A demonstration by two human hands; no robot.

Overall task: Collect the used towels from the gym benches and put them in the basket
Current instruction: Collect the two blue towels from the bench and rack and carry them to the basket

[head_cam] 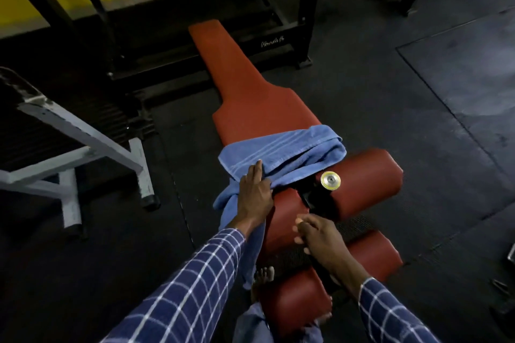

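Note:
A blue towel (pixel 289 154) with pale stripes lies crumpled across the near end of a red padded bench (pixel 250 92), one end hanging down the bench's left side. My left hand (pixel 255 193) rests flat on the towel's near edge, fingers extended and pressing on the cloth. My right hand (pixel 315 234) hovers a little lower and to the right, above the red leg rollers, fingers loosely curled with nothing in them. No basket is in view.
Red roller pads (pixel 367 178) with a metal end cap (pixel 330 180) flank the bench's near end. A grey metal bench frame (pixel 83 153) stands to the left. Black rack uprights (pixel 306 8) and a yellow wall stand behind. Dark rubber floor all around. My bare foot (pixel 263 276) shows below.

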